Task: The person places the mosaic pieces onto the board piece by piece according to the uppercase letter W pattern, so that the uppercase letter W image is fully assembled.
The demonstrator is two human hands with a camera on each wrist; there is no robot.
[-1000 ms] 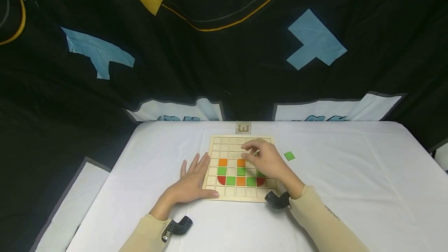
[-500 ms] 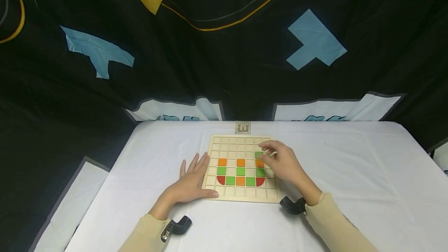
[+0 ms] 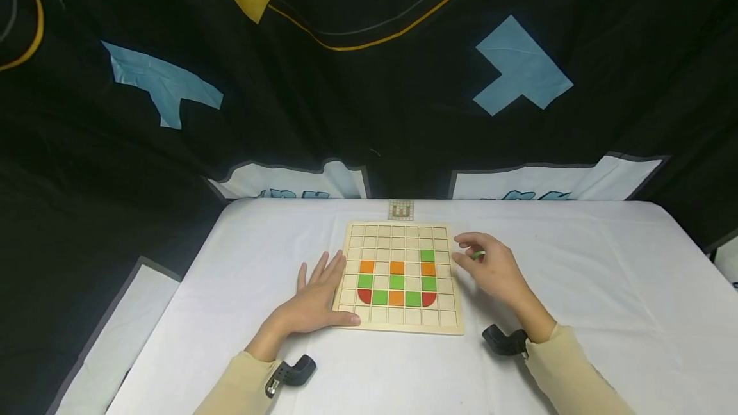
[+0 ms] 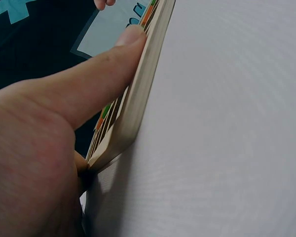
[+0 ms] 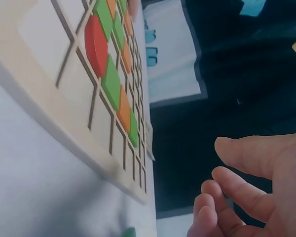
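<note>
A square wooden grid board (image 3: 380,320) lies on the white table. Red, green and orange tiles fill some of its cells, forming three upright arms joined by a bottom row. My left hand (image 3: 314,303) rests along the board's left edge, fingers straight and spread, thumb (image 4: 96,79) lying over the near edge. Beyond the right edge, my right hand (image 3: 490,271) hovers above the table with thumb and fingers apart. A loose green tile (image 3: 477,254) shows between its fingers in the head view. In the right wrist view that tile (image 5: 130,232) appears low on the table, apart from the fingertips.
Behind the board lies a small card (image 3: 400,210) with a grid pattern, near the table's far edge. White cloth (image 3: 599,274) covers the table. A dark curtain (image 3: 369,114) with blue and yellow shapes hangs behind.
My right hand has moved right, from above the board to the loose green tile. A green tile now sits at the top of the right-hand column. My left hand has stayed put.
</note>
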